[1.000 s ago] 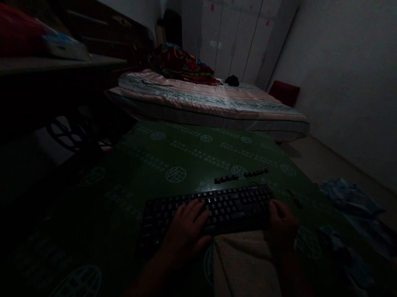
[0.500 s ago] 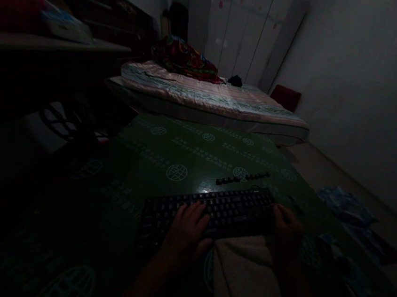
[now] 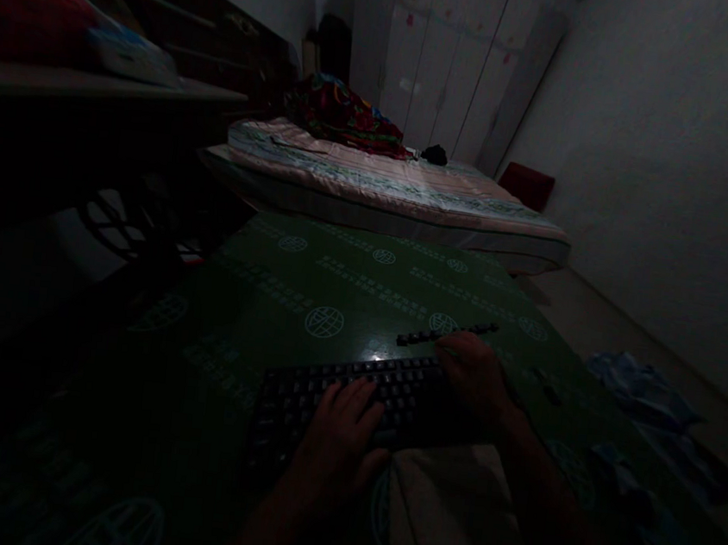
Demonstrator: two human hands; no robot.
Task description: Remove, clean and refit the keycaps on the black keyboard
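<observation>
A black keyboard (image 3: 305, 395) lies on the green patterned table (image 3: 257, 296). My left hand (image 3: 344, 431) rests on its keys with the fingers spread. Over the keyboard's far right part, my right hand (image 3: 470, 372) is closed, fingertips pressed together near the back edge; what they pinch is too dark to make out. Just beyond them runs a row of loose black keycaps (image 3: 419, 337), partly behind that hand. A light brown cloth (image 3: 449, 507) lies at the keyboard's near edge, between my forearms.
Small dark items (image 3: 545, 385) and crumpled bluish cloth (image 3: 627, 491) lie on the table's right side. Behind the table stands a bed (image 3: 412, 191) with a red patterned blanket (image 3: 354, 120). A dark sewing table (image 3: 207, 91) is at the left, fabric on the floor at the right.
My right hand has moved left and away from me, from the keyboard's right end to its back edge by the keycaps. My left hand has stayed on the keys.
</observation>
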